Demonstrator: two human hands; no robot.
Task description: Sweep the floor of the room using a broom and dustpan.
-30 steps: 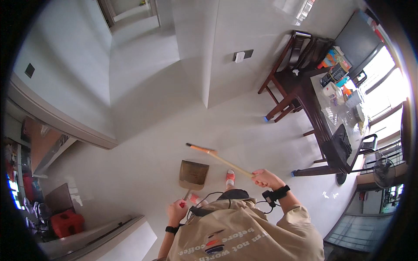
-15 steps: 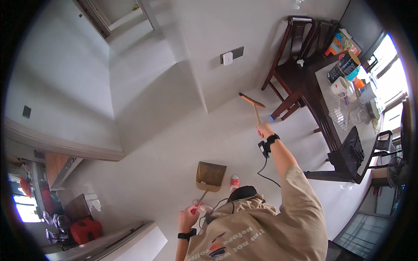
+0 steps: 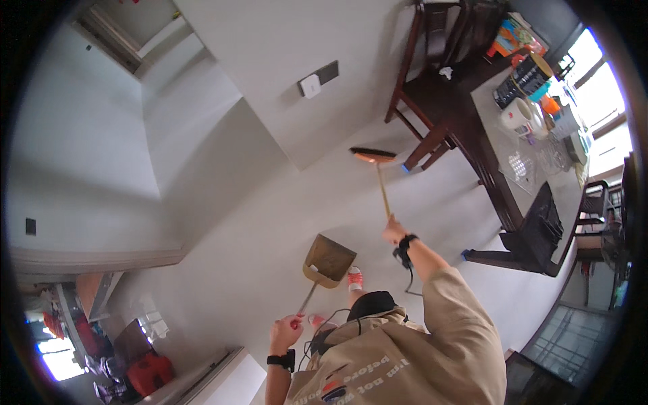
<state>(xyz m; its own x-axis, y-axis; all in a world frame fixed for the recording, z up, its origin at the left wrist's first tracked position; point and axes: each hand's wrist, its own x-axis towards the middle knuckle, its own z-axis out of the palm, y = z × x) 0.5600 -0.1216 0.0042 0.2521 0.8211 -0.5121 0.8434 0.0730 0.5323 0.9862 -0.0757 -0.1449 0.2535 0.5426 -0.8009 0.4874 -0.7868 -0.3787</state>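
My right hand (image 3: pixel 394 231) is closed around the pale handle of a broom (image 3: pixel 375 156), whose orange head with dark bristles is out ahead, beside a table leg. In my left hand (image 3: pixel 286 333) is the handle of a dustpan (image 3: pixel 329 262). The tan pan lies at the floor in front of my feet, its open side facing away from me, and a small whitish bit shows inside it. A gap of bare floor separates the broom head from the pan.
On the right stands a dark wooden table (image 3: pixel 487 177) bearing cups, a tin and a black bag (image 3: pixel 542 226). A dark chair (image 3: pixel 432 94) is against the wall behind it. A wall corner (image 3: pixel 301 169) juts out ahead. A red case (image 3: pixel 150 372) sits at lower left.
The broom head has shifted slightly left and turned, and my right hand has come nearer to me. The dustpan has tilted and moved a little. The whole view has swung.
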